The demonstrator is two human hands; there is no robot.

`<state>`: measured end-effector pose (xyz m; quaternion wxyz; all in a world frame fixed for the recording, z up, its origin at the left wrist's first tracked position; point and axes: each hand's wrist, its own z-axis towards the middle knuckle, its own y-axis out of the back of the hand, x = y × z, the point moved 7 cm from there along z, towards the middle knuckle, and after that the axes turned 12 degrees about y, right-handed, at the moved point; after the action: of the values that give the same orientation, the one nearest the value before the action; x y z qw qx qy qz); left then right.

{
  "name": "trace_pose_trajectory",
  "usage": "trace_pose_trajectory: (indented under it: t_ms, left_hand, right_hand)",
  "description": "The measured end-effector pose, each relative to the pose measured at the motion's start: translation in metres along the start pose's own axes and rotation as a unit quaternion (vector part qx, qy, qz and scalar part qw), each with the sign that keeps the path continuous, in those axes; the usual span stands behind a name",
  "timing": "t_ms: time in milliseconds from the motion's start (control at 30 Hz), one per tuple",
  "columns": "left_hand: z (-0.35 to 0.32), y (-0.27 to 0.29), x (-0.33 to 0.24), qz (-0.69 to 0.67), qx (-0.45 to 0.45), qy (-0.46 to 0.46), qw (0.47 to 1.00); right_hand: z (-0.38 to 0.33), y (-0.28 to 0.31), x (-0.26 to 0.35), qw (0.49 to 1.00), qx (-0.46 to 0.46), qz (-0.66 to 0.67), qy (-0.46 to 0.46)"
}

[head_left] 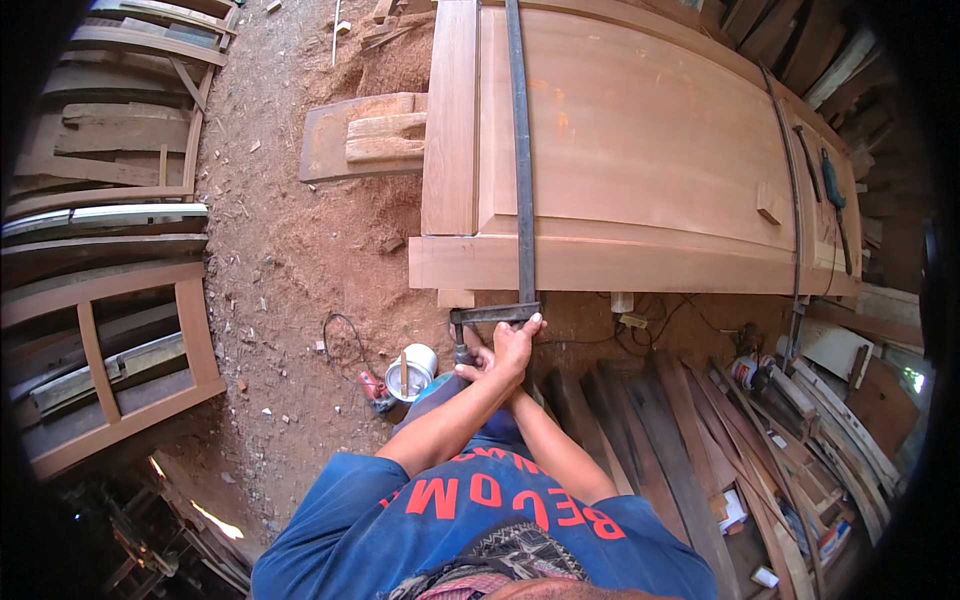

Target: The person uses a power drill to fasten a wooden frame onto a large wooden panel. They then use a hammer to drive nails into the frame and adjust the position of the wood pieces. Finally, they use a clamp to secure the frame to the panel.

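A large wooden door panel (640,130) lies flat in front of me. A long dark metal bar clamp (521,160) runs across it, and its end jaw (490,314) hangs over the panel's near edge. My left hand (516,342) rests on that jaw, fingers curled over the bar end. Just below and left of it, partly hidden under my left wrist, my right hand (474,369) is closed around the clamp's screw handle (461,350). My forearms cross as they reach up from the lower edge.
A second bar clamp (792,210) crosses the panel's right end, near a teal-handled tool (830,188). On the sawdust floor sit a white cup (416,368), a red tool (372,386) with a cable and wood blocks (385,135). A wooden frame (192,340) lies left, stacked planks (680,450) right.
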<state>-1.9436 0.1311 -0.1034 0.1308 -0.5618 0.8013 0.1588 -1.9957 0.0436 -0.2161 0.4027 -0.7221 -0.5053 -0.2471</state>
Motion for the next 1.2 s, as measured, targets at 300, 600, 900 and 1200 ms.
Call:
trace_pose_trajectory:
  t_ms: [300, 600, 900, 1200]
  left_hand:
    - [-0.002, -0.004, -0.008, -0.094, 0.076, 0.006, 0.993]
    - [0.022, -0.010, 0.012, -0.138, 0.090, 0.010, 0.986]
    - [0.007, -0.006, 0.004, -0.058, 0.056, 0.018, 0.997]
    - [0.030, -0.009, 0.016, -0.122, 0.086, 0.003, 0.989]
  right_hand:
    - [-0.009, -0.008, 0.025, 0.997, -0.026, 0.066, -0.006]
    - [-0.015, -0.015, 0.041, 0.993, -0.046, 0.112, -0.001]
    - [0.010, 0.004, -0.019, 0.992, -0.087, -0.073, 0.051]
    - [-0.119, 0.020, 0.131, 0.938, -0.120, -0.324, 0.011]
